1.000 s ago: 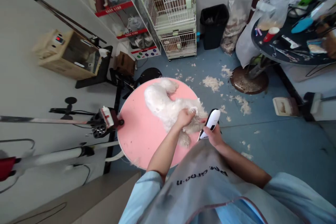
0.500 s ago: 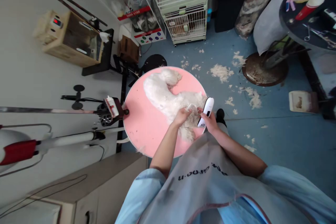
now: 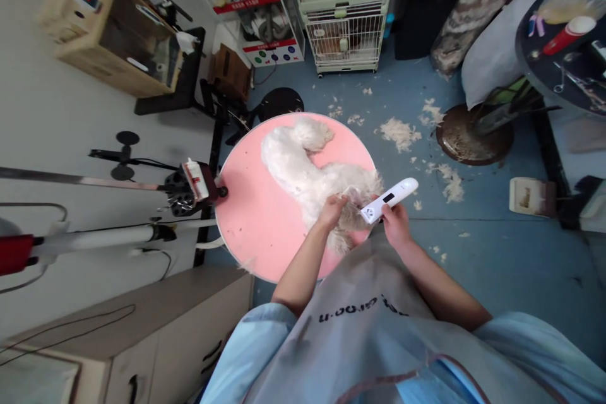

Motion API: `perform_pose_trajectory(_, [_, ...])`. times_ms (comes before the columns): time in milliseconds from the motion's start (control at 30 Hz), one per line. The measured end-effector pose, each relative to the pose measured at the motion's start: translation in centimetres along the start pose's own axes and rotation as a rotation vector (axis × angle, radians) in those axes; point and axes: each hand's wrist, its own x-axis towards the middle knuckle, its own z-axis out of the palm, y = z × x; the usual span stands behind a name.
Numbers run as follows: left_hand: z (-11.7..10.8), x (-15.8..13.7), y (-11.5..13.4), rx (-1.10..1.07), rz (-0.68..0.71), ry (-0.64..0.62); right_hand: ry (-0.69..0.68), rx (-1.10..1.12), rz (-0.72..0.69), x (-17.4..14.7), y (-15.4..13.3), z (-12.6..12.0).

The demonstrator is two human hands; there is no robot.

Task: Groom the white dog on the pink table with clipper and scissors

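A white dog [image 3: 300,167] lies curled on a round pink grooming table [image 3: 255,214], its head toward me. My left hand [image 3: 334,209] is closed on the dog's ear [image 3: 351,194], which shows pinkish inside. In my right hand [image 3: 395,221] is a white hair clipper [image 3: 394,197] with a small dark display. The clipper slants, its blade end down and left beside the fur of the dog's head [image 3: 353,218]. Whether the blade touches the fur I cannot tell. The fingers of my right hand wrap the clipper from below.
Clumps of cut fur [image 3: 400,132] litter the blue floor. Left of the table stands a tool holder [image 3: 189,189] on an arm. Wire cages [image 3: 348,38] and a black bin [image 3: 426,6] are at the back. A dark round table [image 3: 544,69] at right holds scissors and a red cup.
My right hand has turned the clipper from nearly upright to a slant, its rear end now out to the right. The left hand stays at the ear. The camera view has shifted slightly.
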Motion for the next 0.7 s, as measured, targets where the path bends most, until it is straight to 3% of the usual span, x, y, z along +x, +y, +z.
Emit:
perform_pose_trajectory(100, [0.6, -0.1, -0.3, -0.046, 0.028, 0.045, 0.041, -0.117, -0.106, -1.0, -0.1, -0.2])
perform_pose_trajectory(367, [1.5, 0.0, -1.1, -0.178, 0.031, 0.088, -0.09, -0.278, -0.332, -2.9, -0.9, 1.1])
perform_pose_trajectory(700, [1.3, -0.4, -0.7, -0.184, 0.06, 0.015, -0.236, -0.404, -0.588, -1.0, 0.7, 0.7])
